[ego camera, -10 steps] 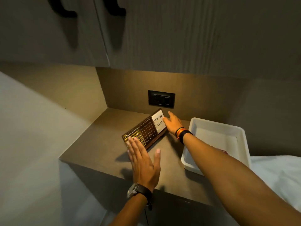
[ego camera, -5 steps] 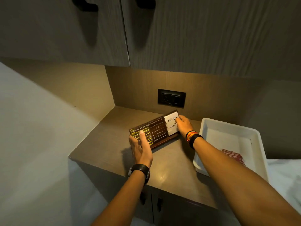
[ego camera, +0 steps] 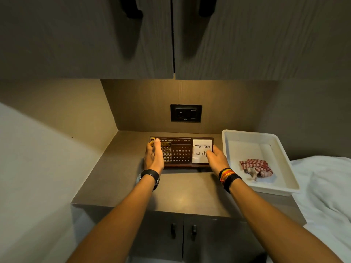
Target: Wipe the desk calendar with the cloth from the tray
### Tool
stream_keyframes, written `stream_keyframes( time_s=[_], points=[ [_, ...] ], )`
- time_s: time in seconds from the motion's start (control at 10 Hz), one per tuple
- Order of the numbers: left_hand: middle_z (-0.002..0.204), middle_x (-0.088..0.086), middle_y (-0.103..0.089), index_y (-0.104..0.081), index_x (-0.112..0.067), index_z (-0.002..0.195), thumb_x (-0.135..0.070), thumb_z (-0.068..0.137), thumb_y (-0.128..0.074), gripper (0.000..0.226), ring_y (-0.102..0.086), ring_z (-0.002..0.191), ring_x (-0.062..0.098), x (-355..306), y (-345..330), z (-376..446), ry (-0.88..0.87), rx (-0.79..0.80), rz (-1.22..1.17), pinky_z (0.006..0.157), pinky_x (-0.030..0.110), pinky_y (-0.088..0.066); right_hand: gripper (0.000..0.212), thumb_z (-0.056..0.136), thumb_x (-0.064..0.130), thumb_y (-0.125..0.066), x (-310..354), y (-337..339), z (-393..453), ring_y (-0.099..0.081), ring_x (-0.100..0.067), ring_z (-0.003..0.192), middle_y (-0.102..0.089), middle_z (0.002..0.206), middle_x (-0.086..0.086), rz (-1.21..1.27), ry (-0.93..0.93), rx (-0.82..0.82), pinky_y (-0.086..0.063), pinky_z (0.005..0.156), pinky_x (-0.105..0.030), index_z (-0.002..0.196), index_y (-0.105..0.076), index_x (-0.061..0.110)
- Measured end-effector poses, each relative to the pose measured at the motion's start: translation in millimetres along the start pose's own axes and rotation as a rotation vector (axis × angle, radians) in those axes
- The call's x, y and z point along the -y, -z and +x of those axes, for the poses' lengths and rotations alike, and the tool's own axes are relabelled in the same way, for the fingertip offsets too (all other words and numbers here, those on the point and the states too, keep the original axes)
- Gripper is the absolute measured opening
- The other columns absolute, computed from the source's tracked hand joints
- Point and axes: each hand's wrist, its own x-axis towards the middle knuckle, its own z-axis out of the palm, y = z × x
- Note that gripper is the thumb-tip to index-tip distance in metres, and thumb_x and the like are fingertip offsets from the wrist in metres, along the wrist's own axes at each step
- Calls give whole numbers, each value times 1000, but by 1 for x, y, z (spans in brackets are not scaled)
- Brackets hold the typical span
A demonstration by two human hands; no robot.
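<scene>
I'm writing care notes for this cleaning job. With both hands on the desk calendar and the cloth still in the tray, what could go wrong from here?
1. The white "To Do List" note sits on the desk calendar under the right hand; wiping could smear or dislodge it.
2. Releasing one hand to fetch the striped cloth from the white tray leaves only the left hand steadying the calendar, which might slide on the countertop.

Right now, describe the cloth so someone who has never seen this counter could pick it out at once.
Find the white tray at the right end of the brown counter, beside the desk calendar. The cloth lies crumpled in the tray's near half. It is the only red-and-white striped thing there.
</scene>
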Motion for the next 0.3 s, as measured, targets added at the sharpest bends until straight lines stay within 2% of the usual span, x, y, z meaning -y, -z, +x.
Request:
stream_keyframes(
  time_s=[0.1,0.2,0.3],
  points=[
    [155,13,-51,-31,-24,158,-81,86,-21,93,-53,138,35,8,7,-1,20,31,15,114,59,-44,36,105,25,-43,0,-2,-6,-63,-20,103,-64,137,-8,-2,-7,-3,-60,79,-32,140,-49,24],
    [159,14,-47,-25,-24,161,-78,94,-22,86,-50,141,36,12,9,-2,10,49,64,117,59,-41,36,105,24,-43,5,-2,-9,-63,-19,103,-62,139,-9,-10,-1,-6,-58,70,-24,141,-47,24],
    [175,11,-13,-2,-19,166,-72,100,-23,88,-19,160,34,22,11,-5,-61,-33,196,129,52,-19,49,105,21,-43,5,-7,-26,-58,-23,122,-55,148,-8,-20,8,-57,-57,92,-36,153,-35,20]
  ],
)
